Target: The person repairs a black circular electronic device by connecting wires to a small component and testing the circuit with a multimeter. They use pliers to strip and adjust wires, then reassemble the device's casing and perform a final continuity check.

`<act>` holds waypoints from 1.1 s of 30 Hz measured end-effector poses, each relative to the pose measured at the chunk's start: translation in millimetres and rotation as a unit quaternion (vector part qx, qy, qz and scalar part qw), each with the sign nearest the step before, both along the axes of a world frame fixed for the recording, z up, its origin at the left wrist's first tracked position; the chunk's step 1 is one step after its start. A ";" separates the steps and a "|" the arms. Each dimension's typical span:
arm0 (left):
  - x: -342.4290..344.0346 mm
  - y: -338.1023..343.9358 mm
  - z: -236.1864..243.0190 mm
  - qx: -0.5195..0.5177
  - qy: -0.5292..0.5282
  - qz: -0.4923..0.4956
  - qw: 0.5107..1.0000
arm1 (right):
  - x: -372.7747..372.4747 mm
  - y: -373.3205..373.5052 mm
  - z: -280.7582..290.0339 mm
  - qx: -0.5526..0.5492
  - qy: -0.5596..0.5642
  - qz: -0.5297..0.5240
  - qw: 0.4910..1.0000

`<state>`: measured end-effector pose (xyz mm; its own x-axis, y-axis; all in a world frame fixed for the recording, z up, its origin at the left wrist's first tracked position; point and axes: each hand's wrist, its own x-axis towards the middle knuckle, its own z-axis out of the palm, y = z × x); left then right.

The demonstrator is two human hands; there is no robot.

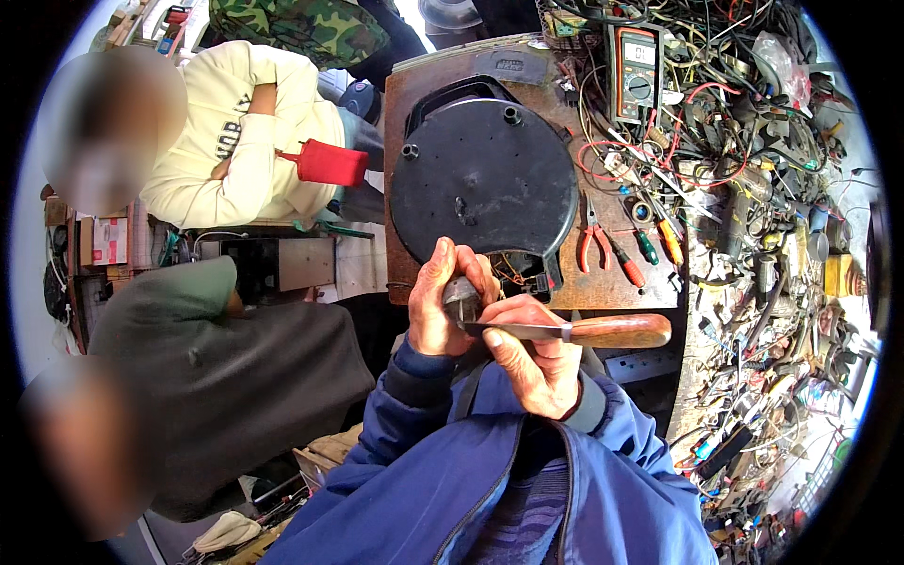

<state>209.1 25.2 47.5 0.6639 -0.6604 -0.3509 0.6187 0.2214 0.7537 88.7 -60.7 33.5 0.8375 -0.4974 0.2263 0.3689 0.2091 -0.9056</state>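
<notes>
My left hand point(447, 297) is closed around a small grey rounded part point(460, 290) whose kind I cannot make out. My right hand point(539, 363) grips a knife by its blade, beside the wooden handle point(620, 330). The handle points to the right, and the blade's tip meets the near side of the grey part. Just beyond my hands, a round black appliance base point(490, 184) lies on the wooden table point(414, 259), a loop handle at its far left. Thin wires point(513, 266) show at its near edge, partly hidden by my fingers.
Right of the base lie red-handled pliers point(593, 240) and several screwdrivers point(627, 266). A multimeter point(637, 80) stands at the far right, beside a dense heap of cables and parts point(753, 311). At left are a person in a cream hoodie point(254, 141) and another in dark clothing point(226, 367).
</notes>
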 end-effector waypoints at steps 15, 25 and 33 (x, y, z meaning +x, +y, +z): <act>15.5 19.2 -10.4 -0.024 -0.011 -0.073 0.997 | 2.5 -16.6 -3.9 -0.065 -0.042 0.131 0.988; 7.6 14.0 -9.1 0.034 -0.167 -0.030 0.985 | -1.5 11.8 -2.7 -0.035 0.052 -0.023 0.998; 14.1 17.9 -13.6 0.059 -0.047 -0.121 0.990 | 0.8 -21.2 -12.6 -0.041 -0.039 0.227 0.972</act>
<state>223.2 43.1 33.8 0.5251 -0.7617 -0.3796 0.5696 -0.0169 0.8218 89.5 -81.9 21.0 0.9451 -0.0580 0.3214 0.3238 0.2955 -0.8988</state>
